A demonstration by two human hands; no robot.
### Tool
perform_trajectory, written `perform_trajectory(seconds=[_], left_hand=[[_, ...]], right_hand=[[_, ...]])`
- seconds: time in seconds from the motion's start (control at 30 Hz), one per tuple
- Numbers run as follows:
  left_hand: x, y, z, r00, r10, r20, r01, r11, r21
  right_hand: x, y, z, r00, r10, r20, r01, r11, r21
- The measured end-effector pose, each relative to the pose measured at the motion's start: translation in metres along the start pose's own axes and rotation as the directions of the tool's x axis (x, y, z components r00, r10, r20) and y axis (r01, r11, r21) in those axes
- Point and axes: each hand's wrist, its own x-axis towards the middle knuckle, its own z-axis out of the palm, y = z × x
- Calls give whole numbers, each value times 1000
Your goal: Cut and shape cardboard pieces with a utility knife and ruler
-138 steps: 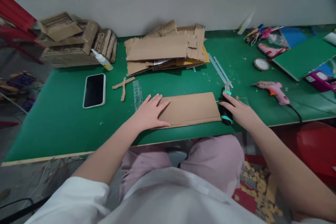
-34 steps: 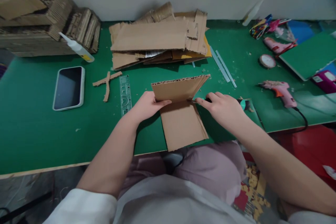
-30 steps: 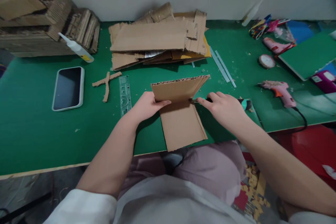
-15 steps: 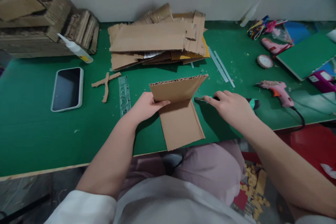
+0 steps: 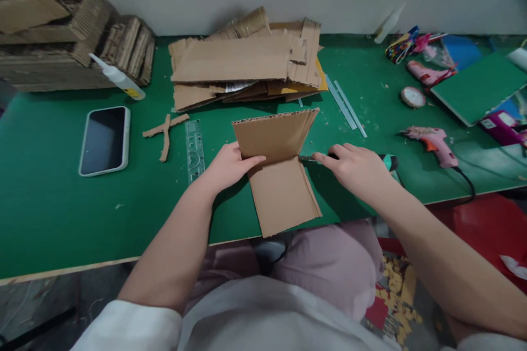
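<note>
A folded piece of cardboard [image 5: 284, 197] lies at the table's front edge, its far half bent upward along a crease. My left hand [image 5: 230, 170] grips its left side at the fold, thumb in front and fingers hidden behind the raised half. In my right hand [image 5: 354, 167] is a utility knife [image 5: 389, 162] with a black and teal handle. Its blade tip meets the right end of the crease. Left of my left hand lie a clear plastic ruler [image 5: 194, 148] and some thin cardboard strips [image 5: 165, 134].
Cardboard scraps [image 5: 230, 60] are piled at the back, with a cardboard stack [image 5: 78, 38] at far left. A phone [image 5: 105, 141] and glue bottle [image 5: 119, 79] lie left. To the right are a pink glue gun [image 5: 436, 142], tape roll [image 5: 413, 97], clear sticks [image 5: 346, 104] and a green board [image 5: 481, 88].
My right hand has moved slightly left, bringing the knife's blade from just beside the cardboard to the end of its crease. The raised half has tipped a little to the left.
</note>
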Motion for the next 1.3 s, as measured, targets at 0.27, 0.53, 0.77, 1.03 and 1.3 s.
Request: perform_trajectory(seconds=[0.27,0.53,0.77,1.03,1.3], left_hand=[[0,-1,1,1000,18,26,-17,999,-44],[0,0,0,1000,11,14,-10,999,-47],[3,6,-2,993,29,-115,-14,991,130],[7,-5,-2,994,107,-10,-106,992,61],[8,-8,5,992,123,-11,-123,992,-10]], right_hand=[[2,-3,-1,1000,-5,-1,5,1000,-19],[-1,-2,2,1000,-7,-19,7,1000,-8],[-4,-6,2,999,2,44,-5,998,56],[-8,-3,0,995,-11,97,13,1000,-18],[-5,-7,2,991,-22,132,25,999,-23]])
